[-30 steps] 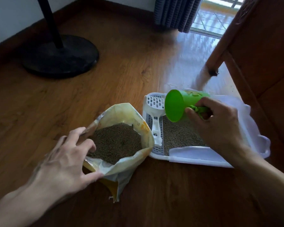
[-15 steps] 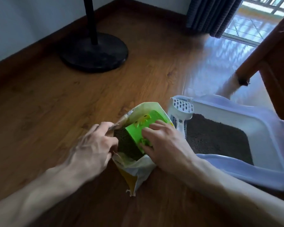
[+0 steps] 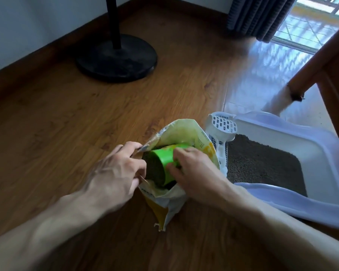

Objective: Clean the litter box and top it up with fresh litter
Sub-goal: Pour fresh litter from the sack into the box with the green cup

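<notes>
Litter bag (image 3: 184, 133), fingers (image 3: 132, 151) pinching rim.

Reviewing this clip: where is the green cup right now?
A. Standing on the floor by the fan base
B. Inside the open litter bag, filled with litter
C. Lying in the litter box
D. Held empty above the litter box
B: the green cup, held by the right hand, sits in the mouth of the litter bag with dark litter filling its opening.
</notes>
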A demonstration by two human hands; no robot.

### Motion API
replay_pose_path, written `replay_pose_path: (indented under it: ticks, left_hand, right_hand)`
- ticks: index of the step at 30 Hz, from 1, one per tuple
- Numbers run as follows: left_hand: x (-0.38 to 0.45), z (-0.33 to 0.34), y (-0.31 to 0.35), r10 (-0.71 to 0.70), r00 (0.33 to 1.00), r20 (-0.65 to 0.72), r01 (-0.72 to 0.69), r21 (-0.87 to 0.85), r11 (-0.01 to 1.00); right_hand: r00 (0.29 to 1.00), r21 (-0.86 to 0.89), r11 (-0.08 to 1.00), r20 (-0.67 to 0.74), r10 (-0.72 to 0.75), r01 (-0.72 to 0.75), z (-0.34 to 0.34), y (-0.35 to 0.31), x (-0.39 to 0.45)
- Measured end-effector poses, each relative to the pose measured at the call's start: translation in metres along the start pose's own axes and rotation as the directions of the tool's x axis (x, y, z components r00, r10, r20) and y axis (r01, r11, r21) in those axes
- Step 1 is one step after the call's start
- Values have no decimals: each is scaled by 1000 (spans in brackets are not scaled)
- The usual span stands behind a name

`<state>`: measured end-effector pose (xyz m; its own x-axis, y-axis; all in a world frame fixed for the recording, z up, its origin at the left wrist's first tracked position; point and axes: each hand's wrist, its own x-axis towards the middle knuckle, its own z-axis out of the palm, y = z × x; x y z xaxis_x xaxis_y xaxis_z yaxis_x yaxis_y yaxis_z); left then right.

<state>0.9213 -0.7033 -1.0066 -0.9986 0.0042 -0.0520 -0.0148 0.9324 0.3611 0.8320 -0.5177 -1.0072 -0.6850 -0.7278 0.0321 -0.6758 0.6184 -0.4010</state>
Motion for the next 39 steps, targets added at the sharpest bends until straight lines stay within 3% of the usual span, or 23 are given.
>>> replay_pose_path:
  ticks: [4,6,9,13,15,25,33,39]
  left_hand:
    - [0,1,0,-3,1000,-5,3,-8,1000]
    - [1,1,-1,-1,1000,-9,1,-15,1000]
    - [2,2,-3,7,1000,-10,-7,-3,1000]
    - [3,3,-4,12,1000,-24,-12,-2,1000]
    - [4,2,-3,7,1000,-30,-8,-18,1000]
    - [5,-1,2,-28,1000,10,28,-16,999]
    - [10,1,-2,-35,999,1,35,-63,997]
    - [12,-4,11,-71,992,102,77,-54,996]
  right_hand:
    - [964,335,915,-63,258,-224,-8,23,-10]
    - [941,448,854,-78,331,-263,-9,28,-13]
    - [912,672,701,-93,398,-238,-12,33,-16]
    - [890,938,329,-57,452,-107,-13,41,-25]
    - [896,961,273,-80,436,-47,-13,45,-31]
    - [896,964,264,-128,425,12,-24,44,-46]
    - [806,896,440,-303,508,59,-60,62,-57]
    - [717,830,558,-390,578,2,-82,101,-83]
